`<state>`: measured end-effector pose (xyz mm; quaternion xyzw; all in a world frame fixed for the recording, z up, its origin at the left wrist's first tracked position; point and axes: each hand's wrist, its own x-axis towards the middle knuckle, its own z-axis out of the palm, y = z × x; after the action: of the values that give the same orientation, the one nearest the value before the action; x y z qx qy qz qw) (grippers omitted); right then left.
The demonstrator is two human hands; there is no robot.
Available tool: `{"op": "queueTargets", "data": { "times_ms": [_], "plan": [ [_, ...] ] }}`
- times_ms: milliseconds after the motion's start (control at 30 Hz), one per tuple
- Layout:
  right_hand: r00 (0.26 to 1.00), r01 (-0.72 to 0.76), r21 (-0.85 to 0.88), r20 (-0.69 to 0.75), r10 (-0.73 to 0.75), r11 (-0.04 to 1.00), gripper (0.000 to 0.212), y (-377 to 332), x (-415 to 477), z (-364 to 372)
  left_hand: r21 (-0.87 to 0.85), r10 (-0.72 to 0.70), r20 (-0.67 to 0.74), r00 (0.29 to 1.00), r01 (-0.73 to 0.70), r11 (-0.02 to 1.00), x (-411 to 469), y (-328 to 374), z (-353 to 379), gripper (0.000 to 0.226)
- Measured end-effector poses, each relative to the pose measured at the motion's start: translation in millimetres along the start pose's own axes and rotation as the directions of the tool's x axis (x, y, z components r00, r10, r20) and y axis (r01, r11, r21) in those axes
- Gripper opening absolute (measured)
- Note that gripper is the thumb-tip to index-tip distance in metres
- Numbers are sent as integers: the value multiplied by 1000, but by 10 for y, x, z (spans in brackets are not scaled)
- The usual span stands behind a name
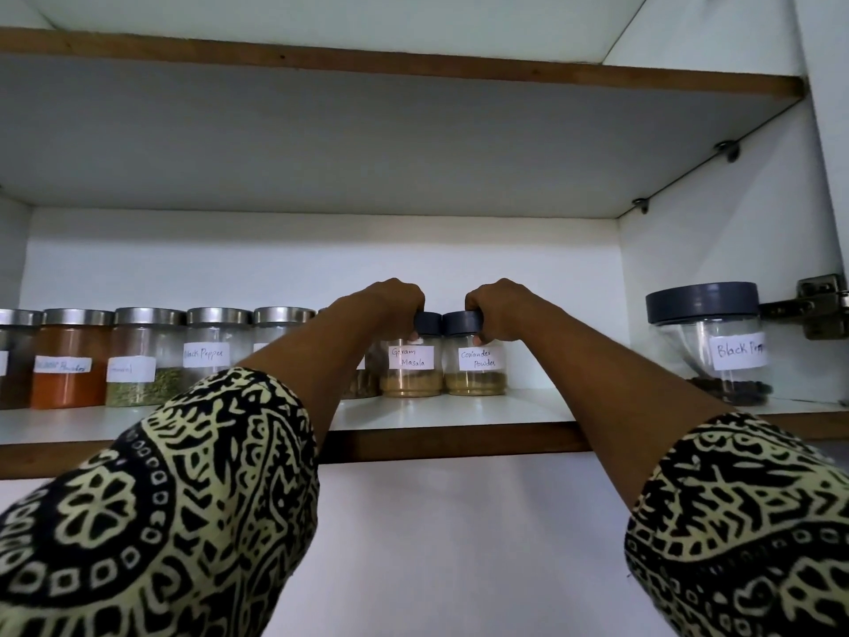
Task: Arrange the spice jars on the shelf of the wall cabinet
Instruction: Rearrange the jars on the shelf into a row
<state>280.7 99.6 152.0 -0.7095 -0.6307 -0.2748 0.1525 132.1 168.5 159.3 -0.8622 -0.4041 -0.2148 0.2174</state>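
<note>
Two small clear jars with dark lids stand side by side, touching, on the white cabinet shelf (459, 413). My left hand (390, 305) grips the lid of the jar labelled Garam Masala (411, 377). The jar labelled Coriander Powder (475, 377) is held at its lid by my right hand (500, 310). Both hold a low layer of tan powder. To the left runs a row of steel-lidded jars, among them an orange powder jar (69, 360), a green spice jar (138, 360) and a Black Pepper jar (211, 351). My left forearm hides part of that row.
A larger dark-lidded jar labelled Black Pepper (721, 347) stands at the shelf's right end, next to a door hinge (817, 310). Bare shelf lies between it and the coriander jar. An upper shelf (413, 66) spans overhead.
</note>
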Motion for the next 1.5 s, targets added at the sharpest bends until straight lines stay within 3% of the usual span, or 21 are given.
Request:
{"op": "queueTargets", "data": {
  "times_ms": [333,467,567,700,967,1100,1233,1500],
  "plan": [
    [1000,-4,0,3,4,1000,44,-14,-30,43,-1,-15,4,1000,15,1000,-41,27,4,29],
    [999,-32,66,38,29,997,63,-31,-138,-40,-72,-51,50,997,54,996,-162,127,-36,52],
    [1000,-16,116,0,16,993,70,-49,-346,-223,-172,-43,-6,999,42,984,-369,366,-160,63],
    [998,48,136,-57,-41,990,56,15,-754,-371,-246,34,-106,994,-59,967,-824,842,-328,54],
    [993,41,125,-116,-26,991,49,653,-1435,-582,-319,-87,-320,943,-21,948,-1684,1717,-252,42],
    [985,41,114,-169,-21,993,42,1031,-1709,-867,-212,-47,-287,957,-15,977,-1856,2173,-14,42],
    [984,-45,97,-167,61,994,42,1280,-1736,-1031,-37,-44,-326,944,34,999,-1838,2204,230,46],
    [993,-111,-36,29,112,993,44,1446,-1533,-853,173,57,-522,851,40,984,-1866,1940,641,57]
  ]
}}
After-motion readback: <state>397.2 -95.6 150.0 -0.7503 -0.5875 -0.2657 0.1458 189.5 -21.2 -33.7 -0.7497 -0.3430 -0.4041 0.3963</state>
